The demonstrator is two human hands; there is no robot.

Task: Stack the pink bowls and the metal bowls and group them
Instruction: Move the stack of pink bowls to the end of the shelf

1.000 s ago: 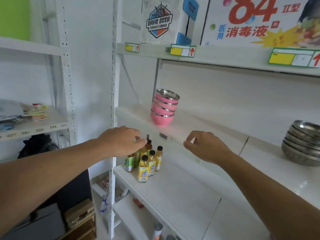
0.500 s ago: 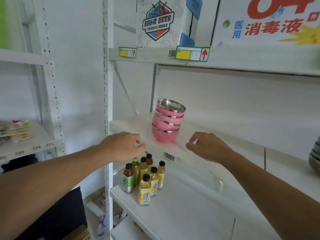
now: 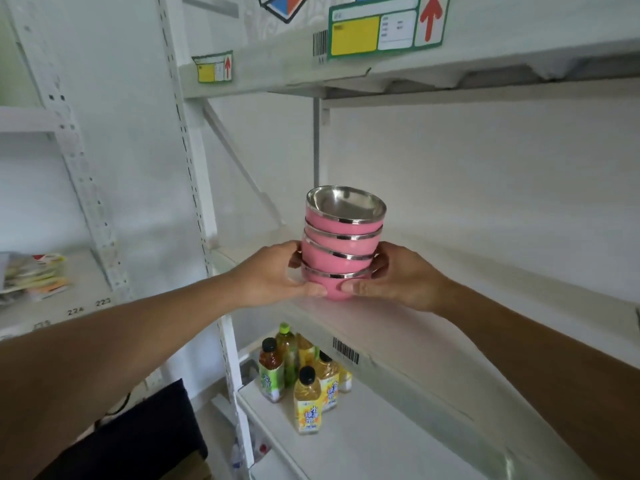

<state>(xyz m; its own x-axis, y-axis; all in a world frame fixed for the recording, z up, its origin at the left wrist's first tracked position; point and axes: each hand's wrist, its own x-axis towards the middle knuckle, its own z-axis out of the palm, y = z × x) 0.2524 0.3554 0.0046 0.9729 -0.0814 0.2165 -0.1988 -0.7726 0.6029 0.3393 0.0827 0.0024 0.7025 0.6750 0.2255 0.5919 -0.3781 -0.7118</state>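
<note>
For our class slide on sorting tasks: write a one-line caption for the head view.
Both hands, left and right, hold a stack of four pink bowls at the white shelf.

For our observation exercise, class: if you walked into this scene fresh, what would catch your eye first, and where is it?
First, the stack of pink bowls with shiny metal rims at the centre, gripped at its base by the left hand and the right hand in front of the white shelf. Next, the cluster of drink bottles on the shelf below, and the yellow price label on the shelf edge above.
</note>
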